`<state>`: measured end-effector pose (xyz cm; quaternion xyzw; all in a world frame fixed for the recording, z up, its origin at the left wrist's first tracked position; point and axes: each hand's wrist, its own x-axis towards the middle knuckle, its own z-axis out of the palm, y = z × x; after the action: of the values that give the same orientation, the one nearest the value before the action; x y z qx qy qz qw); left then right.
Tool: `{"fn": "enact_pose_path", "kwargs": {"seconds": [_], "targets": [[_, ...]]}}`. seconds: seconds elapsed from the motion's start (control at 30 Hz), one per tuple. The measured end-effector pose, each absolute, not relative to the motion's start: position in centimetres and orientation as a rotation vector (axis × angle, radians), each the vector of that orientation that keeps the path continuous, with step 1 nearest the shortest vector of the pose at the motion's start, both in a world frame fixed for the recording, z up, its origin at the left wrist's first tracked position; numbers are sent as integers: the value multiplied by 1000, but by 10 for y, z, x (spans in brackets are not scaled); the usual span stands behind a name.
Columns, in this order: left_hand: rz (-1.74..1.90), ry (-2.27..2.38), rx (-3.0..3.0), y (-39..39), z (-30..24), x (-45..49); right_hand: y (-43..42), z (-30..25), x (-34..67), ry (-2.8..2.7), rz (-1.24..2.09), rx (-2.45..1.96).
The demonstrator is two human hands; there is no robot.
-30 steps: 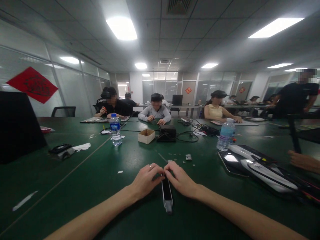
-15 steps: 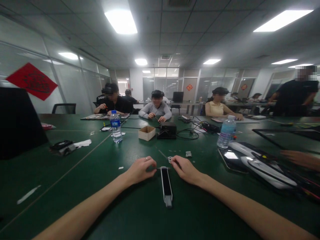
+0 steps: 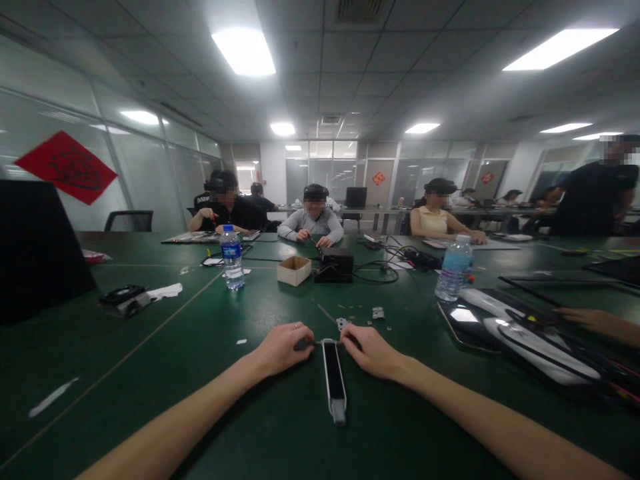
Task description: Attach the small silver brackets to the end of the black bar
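Note:
A long narrow black and silver bar (image 3: 334,379) lies on the green table (image 3: 210,347), pointing away from me. My left hand (image 3: 281,347) is curled at the left of its far end, fingers pinched on a thin dark rod that crosses that end. My right hand (image 3: 369,349) is curled at the right of the same end, fingers pinched on the rod's other side. A ring shows on my left hand. Small metal parts (image 3: 376,312) lie just beyond my hands.
Two water bottles (image 3: 231,257) (image 3: 453,267), a small cardboard box (image 3: 294,270) and a black device with cables (image 3: 334,265) stand mid-table. White and black panels (image 3: 520,333) lie at right, with another person's hand (image 3: 595,321) by them. Several people sit opposite.
My hands were together over the bar's far end; they have drawn apart to its left and right. The view has shifted slightly.

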<state>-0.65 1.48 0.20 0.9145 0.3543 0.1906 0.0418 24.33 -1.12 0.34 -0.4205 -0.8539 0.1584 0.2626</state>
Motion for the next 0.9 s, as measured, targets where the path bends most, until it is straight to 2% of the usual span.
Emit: {"fn": "enact_pose_path", "kwargs": {"seconds": [0.9], "targets": [[666, 1099, 2215, 8, 7, 0, -11, 2, 240, -2308, 498, -1126]]}}
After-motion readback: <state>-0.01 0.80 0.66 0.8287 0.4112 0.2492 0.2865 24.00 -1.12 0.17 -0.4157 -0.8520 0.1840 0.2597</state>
